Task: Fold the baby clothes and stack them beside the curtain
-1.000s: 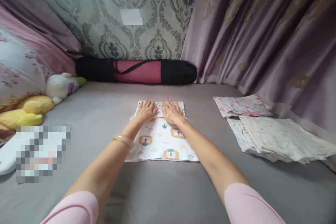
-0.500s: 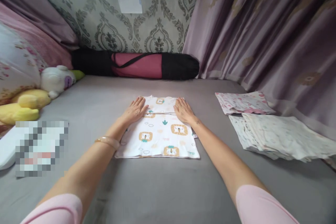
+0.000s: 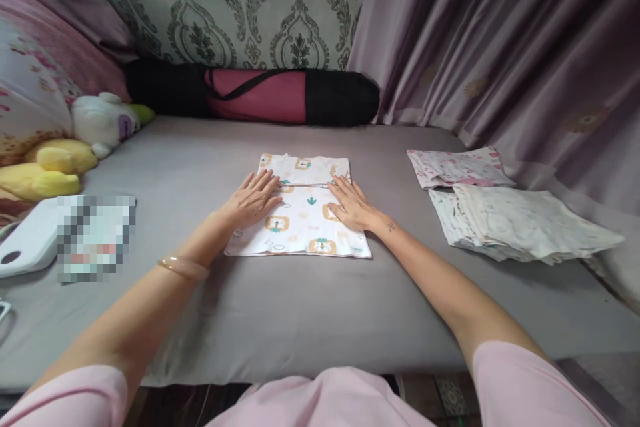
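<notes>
A white cloth printed with tan lion faces and green sprigs (image 3: 300, 230) lies flat on the grey bed sheet (image 3: 260, 320). Its far part is folded over, leaving a crosswise edge near the middle. On the cloth's left side rests my left hand (image 3: 255, 197), palm down with fingers spread; a pale bangle (image 3: 183, 267) circles that forearm. My right hand (image 3: 353, 203) lies palm down on the cloth's right side, its fingers stretched out toward the folded edge. Neither hand grasps anything.
At right lie a stack of pale folded cloths (image 3: 530, 223) and a pink-patterned folded cloth (image 3: 460, 168). Plush toys (image 3: 103, 121), a white device (image 3: 33, 237) and a blurred-out item (image 3: 97, 240) are at left. A black and maroon long bag (image 3: 255, 93) lies along the wall.
Both hands have slid toward me from the cloth's far folded part to around its crosswise edge. The view has tilted downward, bringing the bed's near edge into sight.
</notes>
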Tool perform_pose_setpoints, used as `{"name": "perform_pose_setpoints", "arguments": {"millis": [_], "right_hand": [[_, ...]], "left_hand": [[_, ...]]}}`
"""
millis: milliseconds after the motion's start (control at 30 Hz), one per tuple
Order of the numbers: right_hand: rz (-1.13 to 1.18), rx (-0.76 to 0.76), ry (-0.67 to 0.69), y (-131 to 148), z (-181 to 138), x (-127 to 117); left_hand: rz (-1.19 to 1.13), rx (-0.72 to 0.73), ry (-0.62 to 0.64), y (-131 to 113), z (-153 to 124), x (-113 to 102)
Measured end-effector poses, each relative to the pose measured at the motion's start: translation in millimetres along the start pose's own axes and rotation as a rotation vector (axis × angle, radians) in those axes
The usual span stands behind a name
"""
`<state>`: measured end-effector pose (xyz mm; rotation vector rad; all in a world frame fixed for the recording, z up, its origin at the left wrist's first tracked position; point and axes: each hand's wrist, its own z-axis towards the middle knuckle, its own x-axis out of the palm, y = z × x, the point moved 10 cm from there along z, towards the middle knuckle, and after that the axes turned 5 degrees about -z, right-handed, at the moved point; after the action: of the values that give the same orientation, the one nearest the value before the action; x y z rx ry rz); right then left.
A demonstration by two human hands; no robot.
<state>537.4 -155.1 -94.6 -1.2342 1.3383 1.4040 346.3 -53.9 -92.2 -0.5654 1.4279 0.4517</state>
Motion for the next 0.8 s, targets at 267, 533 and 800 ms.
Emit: {"name": "perform_pose_setpoints", "arguments": {"millis": [267,533,800], "right_hand": [[0.073,-0.142,0.107,38,-79,1],[0.115,-0.206,-0.034,48,-130,-18],[0.008,-0.221,-0.142,44,-140,-33]], "left_hand": [[-0.186,0.006,0.152,-4,-81,3],[-0.448,0.110,0.047,-19,-128,-24],[-0.357,0.066,0.050,-15,-144,-30]]}}
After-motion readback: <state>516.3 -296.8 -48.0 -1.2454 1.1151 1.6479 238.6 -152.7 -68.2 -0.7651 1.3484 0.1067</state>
